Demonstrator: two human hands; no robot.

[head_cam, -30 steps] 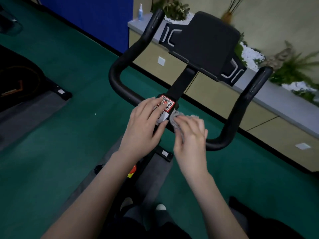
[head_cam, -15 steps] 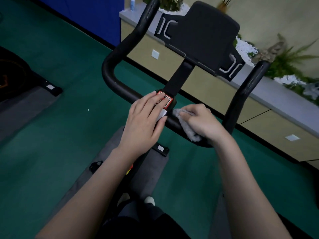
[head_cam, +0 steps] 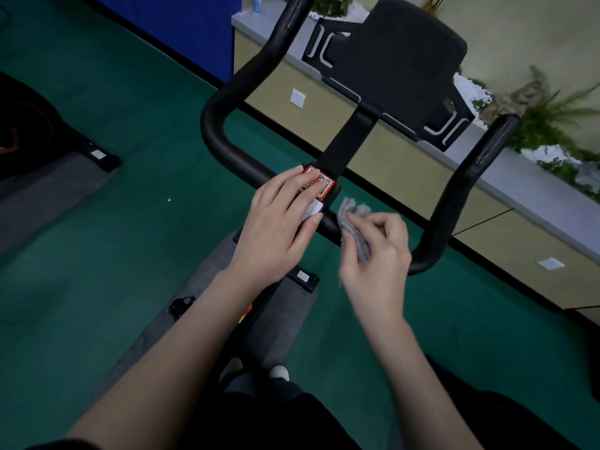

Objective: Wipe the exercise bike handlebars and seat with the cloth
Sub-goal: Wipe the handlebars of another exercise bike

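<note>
Left hand (head_cam: 282,222) lies flat on the handlebars (head_cam: 220,131); right hand (head_cam: 378,258) pinches the bunched cloth (head_cam: 354,225) — so light a pinch could drop it mid-wipe.

Your left hand (head_cam: 279,228) and right hand (head_cam: 376,258) are bare, and so are both forearms (head_cam: 168,368). You wear dark trousers (head_cam: 276,417), with two pale shoe tips (head_cam: 279,372) beyond them. A dark sleeve edge (head_cam: 55,445) caps your left arm.
</note>
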